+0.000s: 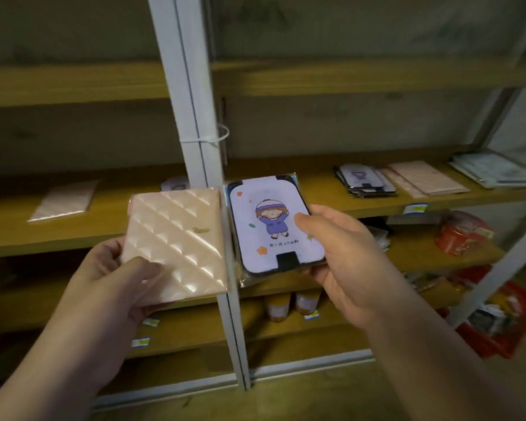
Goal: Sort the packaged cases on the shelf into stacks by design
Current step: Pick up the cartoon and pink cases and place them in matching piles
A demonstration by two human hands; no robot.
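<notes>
we're holding one case in each hand in front of the shelf [73, 235], so we're mid-sort. our left hand [119, 278] is gripping the quilted pink case [176, 241] by its lower left corner, thumb on the face and the other fingers tucked behind it. our right hand [346, 253] is pinching the cartoon case [274, 226] at its right edge, thumb on top, still in its clear sleeve. biggest worry, we're guessing: that plastic sleeve is looking slick and we're only holding by one edge, so the case could be sliding out on the way to the shelf. second thing is mixing designs. the cartoon stack [366, 180] and the pink stack [425, 177] are sitting just beside each other on the right section, and there's a lone pink case [64, 202] on the left section, so a sloppy drop could be landing on the wrong pile or nudging one askew.
</notes>
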